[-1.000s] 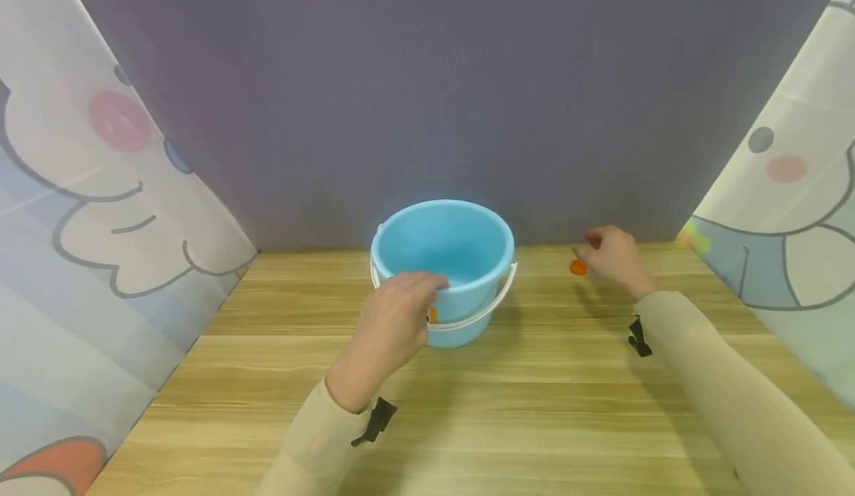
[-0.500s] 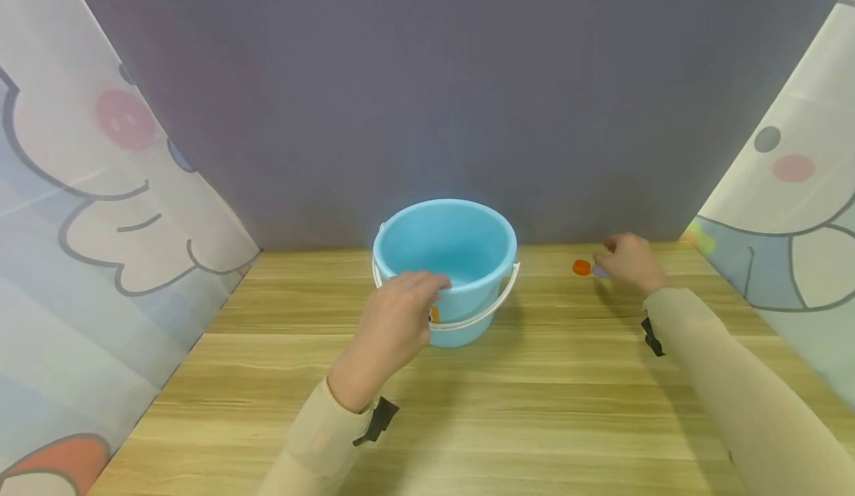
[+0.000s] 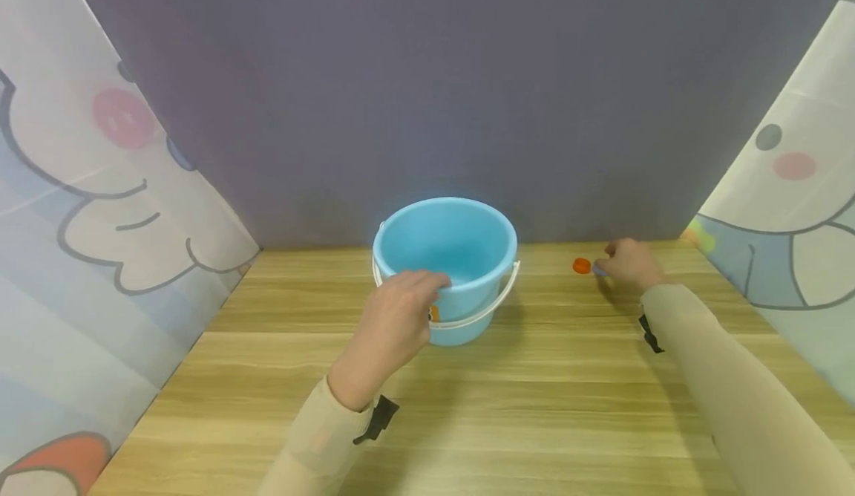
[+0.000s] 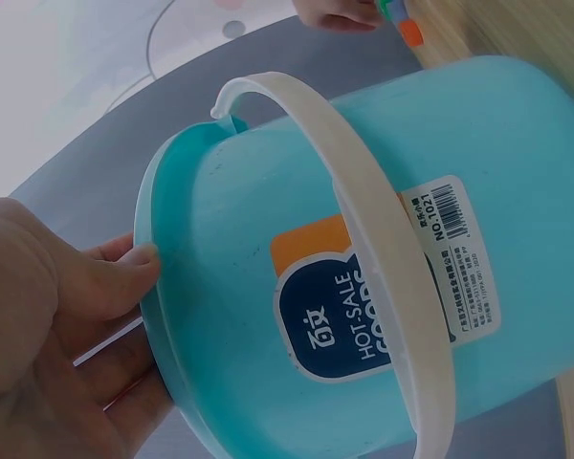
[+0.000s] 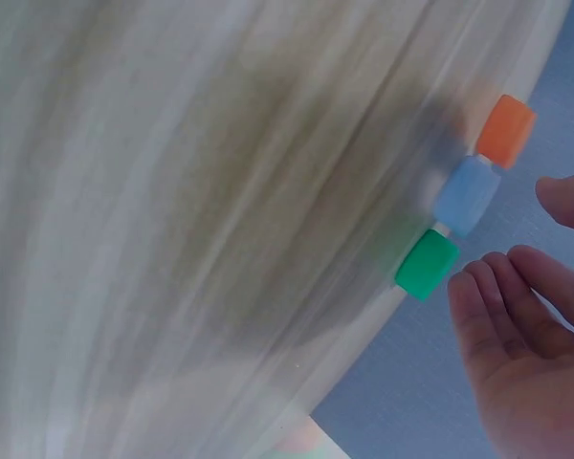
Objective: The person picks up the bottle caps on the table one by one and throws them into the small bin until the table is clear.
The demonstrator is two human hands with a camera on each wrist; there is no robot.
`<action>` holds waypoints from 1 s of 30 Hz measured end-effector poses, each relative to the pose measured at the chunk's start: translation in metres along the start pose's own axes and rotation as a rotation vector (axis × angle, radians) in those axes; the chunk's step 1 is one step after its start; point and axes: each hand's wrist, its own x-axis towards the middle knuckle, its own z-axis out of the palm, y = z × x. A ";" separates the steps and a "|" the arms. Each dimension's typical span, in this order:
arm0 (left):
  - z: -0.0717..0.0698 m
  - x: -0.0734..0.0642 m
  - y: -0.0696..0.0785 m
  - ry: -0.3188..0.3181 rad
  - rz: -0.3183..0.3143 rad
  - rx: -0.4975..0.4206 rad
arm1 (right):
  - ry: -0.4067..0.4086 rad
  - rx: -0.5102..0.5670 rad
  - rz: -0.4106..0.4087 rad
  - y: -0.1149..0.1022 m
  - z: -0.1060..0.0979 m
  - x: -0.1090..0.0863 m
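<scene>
A light blue bucket stands upright on the table. My left hand holds its near rim; in the left wrist view the thumb lies on the outside and the fingers go over the inner side. My right hand is at the far right, beside a row of small, cap-like pieces: orange, light blue and green. In the right wrist view, thumb and fingers are spread apart with nothing between them, fingertips close to the green piece. The head view hides the green piece.
The bucket's white handle hangs down on the near side. A dark grey panel rises behind the wooden table. Cartoon-printed curtains flank both sides.
My right hand has moved right, from beside the orange piece to the light blue one, and slightly lower. The left hand stays on the bucket rim.
</scene>
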 end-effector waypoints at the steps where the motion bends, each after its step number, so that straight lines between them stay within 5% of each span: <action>1: 0.000 0.000 0.000 -0.002 0.000 0.000 | -0.006 -0.003 0.000 0.001 0.001 0.001; 22: 0.000 0.002 0.000 -0.010 -0.002 0.001 | 0.016 -0.074 -0.025 0.009 0.014 0.015; 30: 0.000 0.001 0.000 -0.012 -0.004 0.004 | -0.022 -0.011 -0.011 0.011 0.013 0.010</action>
